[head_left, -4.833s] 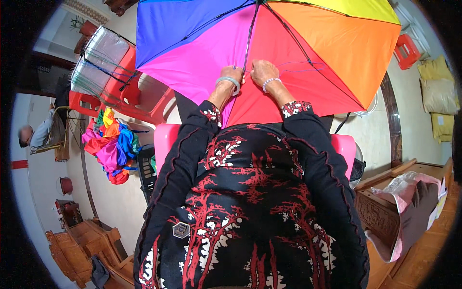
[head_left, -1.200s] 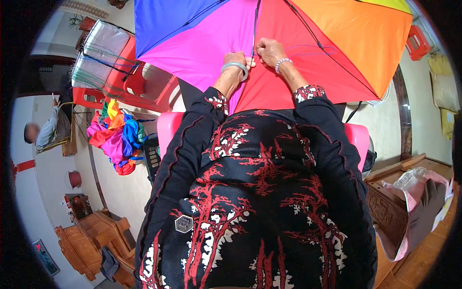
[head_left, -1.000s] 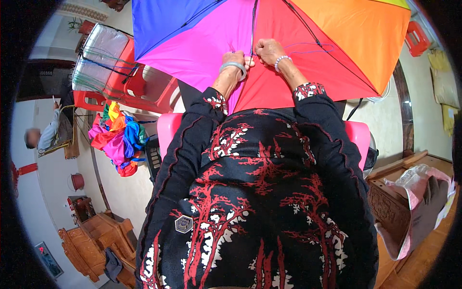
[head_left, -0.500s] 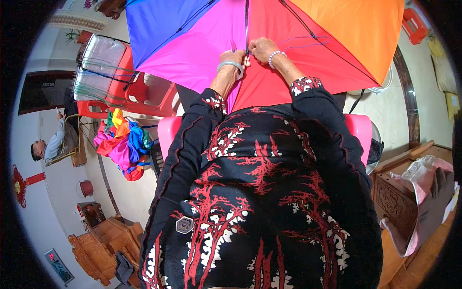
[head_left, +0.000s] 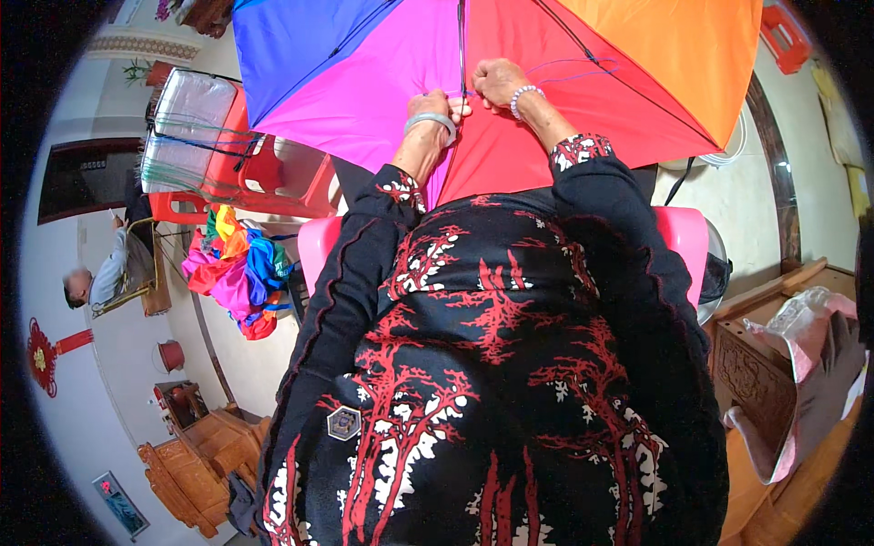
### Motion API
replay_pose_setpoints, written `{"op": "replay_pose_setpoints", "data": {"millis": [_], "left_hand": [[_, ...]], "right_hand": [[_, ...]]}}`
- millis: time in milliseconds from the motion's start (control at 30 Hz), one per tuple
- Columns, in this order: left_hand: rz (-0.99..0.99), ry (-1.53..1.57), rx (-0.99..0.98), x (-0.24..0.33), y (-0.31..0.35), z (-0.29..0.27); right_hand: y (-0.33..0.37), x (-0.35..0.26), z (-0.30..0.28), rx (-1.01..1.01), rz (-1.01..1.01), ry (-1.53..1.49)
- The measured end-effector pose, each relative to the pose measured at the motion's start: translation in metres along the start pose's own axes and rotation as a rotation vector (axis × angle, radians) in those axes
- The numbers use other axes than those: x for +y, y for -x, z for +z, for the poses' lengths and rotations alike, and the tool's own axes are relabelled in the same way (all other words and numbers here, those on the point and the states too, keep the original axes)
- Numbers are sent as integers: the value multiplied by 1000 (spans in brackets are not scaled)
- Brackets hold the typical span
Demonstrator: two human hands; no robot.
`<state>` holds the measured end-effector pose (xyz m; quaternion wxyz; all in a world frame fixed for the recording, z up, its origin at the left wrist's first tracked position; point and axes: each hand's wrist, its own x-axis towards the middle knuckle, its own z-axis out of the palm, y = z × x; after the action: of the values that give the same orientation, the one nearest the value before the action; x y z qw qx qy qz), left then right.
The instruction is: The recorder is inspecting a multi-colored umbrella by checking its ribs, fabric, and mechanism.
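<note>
An open umbrella with blue, magenta, red and orange panels lies over my lap, its dark ribs facing up. At the seam between the magenta and red panels, my left hand is closed on the umbrella beside a dark rib. My right hand is closed just right of that rib, slightly apart from the left. What its fingers pinch is too small to make out. A thin blue-violet thread loops across the red panel beyond my right wrist.
Bunched multicoloured fabric lies at the left, near red stools with a wrapped white bundle. Pink chair arms flank me. A carved wooden seat is at right. A person sits far left.
My right hand has moved slightly away from the rib, up and to the right. My left hand stays at the seam. The whole view has shifted a little.
</note>
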<state>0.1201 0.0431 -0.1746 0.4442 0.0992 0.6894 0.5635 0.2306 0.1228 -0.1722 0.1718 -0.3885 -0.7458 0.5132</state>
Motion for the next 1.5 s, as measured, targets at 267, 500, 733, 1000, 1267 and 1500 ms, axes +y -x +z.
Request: {"op": "replay_pose_setpoints", "data": {"millis": [267,500,733,1000,1267,1500], "left_hand": [[-71,-48,-28,7,3,-1],[-77,-69,-62,10,5,-1],[-76,-52,-75,12,7,-3],[-88,-68,-176,10,-1,-7],[-117,-80,-213,7,-2,-4],[-49,-132,-36,11,13,0]], "right_hand": [[2,0,-1,-10,-18,-20],[4,-2,-2,-31,-3,19],[4,-2,-1,-20,-13,16],[2,2,2,-17,-121,67],[-2,2,9,108,-314,402],[3,-14,-24,306,-303,768]]}}
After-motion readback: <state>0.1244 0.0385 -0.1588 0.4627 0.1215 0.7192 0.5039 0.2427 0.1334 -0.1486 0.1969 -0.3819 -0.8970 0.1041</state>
